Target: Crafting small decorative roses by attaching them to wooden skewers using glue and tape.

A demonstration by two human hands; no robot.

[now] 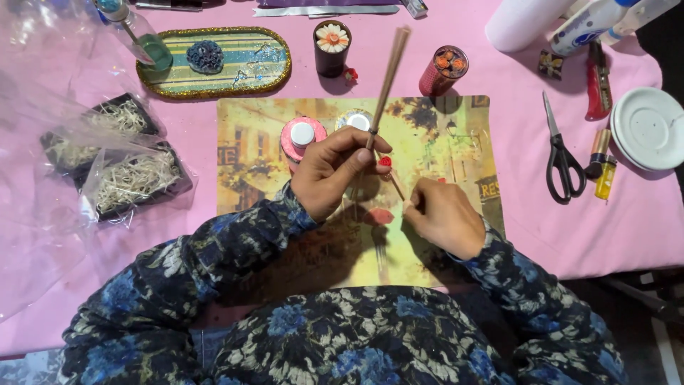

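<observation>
Far left on the pink bench (570, 235), clear bags (43, 214) spill over two black trays of pale shredded filler (132, 182). Just beyond them sits an oval glittered striped plaque (235, 64) with a dark blue flower piece on it. Moving in, a picture mat (271, 157) covers the middle of the bench, and a pink bottle with a white cap (302, 135) stands on its upper edge, a dark cup topped with a paper flower (332, 46) behind it. Now the left hand (331, 171): fingers pinched around a long thin wooden stick (388, 78), which leans up and away to the right, with a small red paper coil (385, 161) at its lower end, just above the mat. Right beside it, the right hand (442, 217) rests on the mat, fingers closed on a slim strip running toward the coil; I can't make out the strip itself clearly. A red glittered pot (443, 70) stands behind. Further right lie black-handled scissors (561, 160), a small yellow tube (605, 178) and a white plate (650, 128).
</observation>
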